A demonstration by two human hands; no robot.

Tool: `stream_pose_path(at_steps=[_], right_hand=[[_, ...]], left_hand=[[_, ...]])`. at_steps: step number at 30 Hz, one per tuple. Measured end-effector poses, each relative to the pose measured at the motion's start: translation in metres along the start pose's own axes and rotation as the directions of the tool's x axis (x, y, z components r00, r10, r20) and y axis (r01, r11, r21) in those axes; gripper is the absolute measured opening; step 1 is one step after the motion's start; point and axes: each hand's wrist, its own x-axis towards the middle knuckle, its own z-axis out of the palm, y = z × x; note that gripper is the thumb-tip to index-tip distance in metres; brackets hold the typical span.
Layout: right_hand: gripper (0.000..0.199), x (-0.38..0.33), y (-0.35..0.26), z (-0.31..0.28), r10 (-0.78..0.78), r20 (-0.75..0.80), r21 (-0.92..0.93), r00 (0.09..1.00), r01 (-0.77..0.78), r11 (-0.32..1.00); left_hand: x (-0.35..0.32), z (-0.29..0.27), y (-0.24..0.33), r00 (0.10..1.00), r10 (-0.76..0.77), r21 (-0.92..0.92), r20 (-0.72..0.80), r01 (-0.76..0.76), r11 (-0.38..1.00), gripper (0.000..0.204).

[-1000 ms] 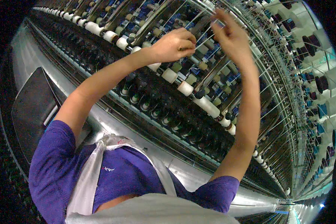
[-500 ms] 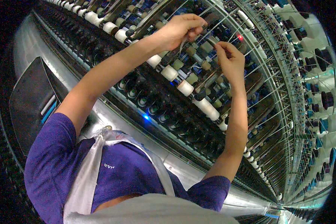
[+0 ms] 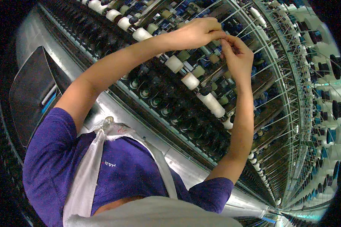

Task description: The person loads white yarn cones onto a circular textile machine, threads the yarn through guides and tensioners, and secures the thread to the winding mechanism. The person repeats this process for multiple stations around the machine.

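Over the drafting rollers of a spinning frame, my left hand (image 3: 204, 34) and my right hand (image 3: 239, 58) meet at the fingertips. Thumb and fingers are pinched together on both. A pale fibre strand showed at each hand a moment ago; behind the closed fingers it is now hidden. Below the hands runs a slanting row of white rollers (image 3: 190, 81), with smaller greenish rollers (image 3: 198, 71) beside it. Thin pale rods (image 3: 264, 47) cross the machine just right of my right hand.
Dark spindles (image 3: 155, 101) line the machine nearer my body, along a shiny metal ledge (image 3: 174, 160). A black open-topped holder (image 3: 28, 98) with slim tools (image 3: 49, 95) lies at the left. White bobbins with dark ends (image 3: 331, 106) hang in rows at the far right.
My left hand has moved right, and my right hand slightly right and down. The gap between them has closed, so their fingertips meet. The strand has gone out of sight.
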Motion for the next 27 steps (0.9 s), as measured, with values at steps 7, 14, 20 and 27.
stream_pose_path(at_steps=[7,14,20,27], right_hand=[[0.017,0.051,0.01,-0.015,-0.291,0.286,-0.338,0.913,0.38,0.861],[0.016,0.114,0.055,-0.028,0.238,0.591,-0.76,0.771,0.433,0.485],[0.016,0.118,0.054,-0.021,0.28,0.541,-0.797,0.793,0.378,0.471],[0.016,0.106,0.058,-0.01,0.267,0.584,-0.754,0.767,0.39,0.528]], left_hand=[[-0.126,-0.087,-0.019,0.973,0.1,0.519,-0.21,0.024,0.855,0.016],[-0.446,-0.159,-0.03,0.624,-0.77,0.746,0.131,0.449,0.491,0.017],[-0.588,-0.164,0.021,-0.12,-0.944,0.754,0.307,0.636,0.164,0.045],[-0.403,-0.145,0.009,0.164,-0.881,0.693,0.444,0.561,0.453,0.037]])
